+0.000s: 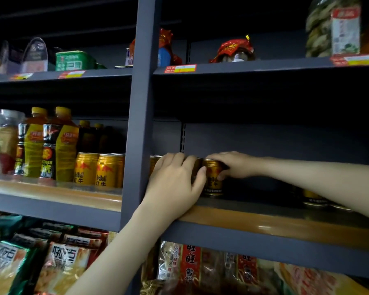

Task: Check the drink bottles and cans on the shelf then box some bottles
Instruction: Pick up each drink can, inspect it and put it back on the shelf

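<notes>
On middle shelf, left bay: clear jar (5, 141) at the far edge, then two yellow-capped bottles (33, 145) with yellow and black labels, upright side by side; more bottles stand behind them in shadow.
Left-bay cans: two gold cans (98, 169) with a red bull emblem and red lettering, upright, touching each other, just left of the post.
Post: grey upright post (141, 103) dividing the two bays.
Middle shelf: grey board with an orange-brown front strip (264, 222).
Left hand (175, 179): reaches up past the shelf edge, just right of the post; grip curled over the top of a hidden can (197, 167), of which only a dark gold sliver shows; thumb tip touching the held can.
Held can (213, 182): gold, red emblem, red and dark lettering, upright on the middle shelf near its front, between the two hands.
Right hand (234, 165): enters from the right; grip pinching the held can, fingers over its rim, thumb on its right side.
Right-bay cans: further gold cans (313, 199) in shadow beneath the right forearm; number cannot be told.
Lower shelf: snack bags (62, 258) with printed wrappers.
</notes>
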Tool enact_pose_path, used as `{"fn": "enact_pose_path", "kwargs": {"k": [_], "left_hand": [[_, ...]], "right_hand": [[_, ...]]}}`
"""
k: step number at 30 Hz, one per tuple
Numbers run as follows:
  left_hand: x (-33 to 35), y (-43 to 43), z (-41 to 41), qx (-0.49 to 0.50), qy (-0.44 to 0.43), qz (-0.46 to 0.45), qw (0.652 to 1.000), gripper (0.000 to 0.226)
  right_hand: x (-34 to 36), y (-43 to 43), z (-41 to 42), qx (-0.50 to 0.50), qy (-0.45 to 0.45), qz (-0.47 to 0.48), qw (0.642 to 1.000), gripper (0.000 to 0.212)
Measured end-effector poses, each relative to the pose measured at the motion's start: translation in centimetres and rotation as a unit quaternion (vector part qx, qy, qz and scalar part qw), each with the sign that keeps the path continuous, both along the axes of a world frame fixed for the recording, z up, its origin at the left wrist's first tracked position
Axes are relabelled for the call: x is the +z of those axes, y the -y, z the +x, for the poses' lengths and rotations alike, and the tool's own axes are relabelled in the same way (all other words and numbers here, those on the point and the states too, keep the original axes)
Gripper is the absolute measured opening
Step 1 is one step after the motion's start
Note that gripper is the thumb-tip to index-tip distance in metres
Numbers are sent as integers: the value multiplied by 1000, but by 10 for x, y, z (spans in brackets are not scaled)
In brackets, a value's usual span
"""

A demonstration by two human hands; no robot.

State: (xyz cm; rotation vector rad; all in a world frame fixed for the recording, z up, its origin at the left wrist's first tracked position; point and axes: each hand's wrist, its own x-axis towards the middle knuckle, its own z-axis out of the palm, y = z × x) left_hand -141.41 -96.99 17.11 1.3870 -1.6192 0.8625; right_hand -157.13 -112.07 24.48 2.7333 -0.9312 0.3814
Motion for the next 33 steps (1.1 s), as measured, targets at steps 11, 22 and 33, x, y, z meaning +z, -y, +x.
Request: {"fn": "enact_pose_path", "kwargs": {"k": [11, 22, 33], "left_hand": [[-12, -12, -58, -46, 77, -64, 994, 49], [-25, 9, -112, -101, 181, -41, 977, 58], [-28, 11, -109, -129, 154, -50, 978, 51]], "right_hand": [[21, -15, -129, -280, -24, -8, 960, 79], [-9, -24, -219, -300, 72, 86, 947, 63], [-10, -48, -166, -156, 177, 3, 972, 61]]}}
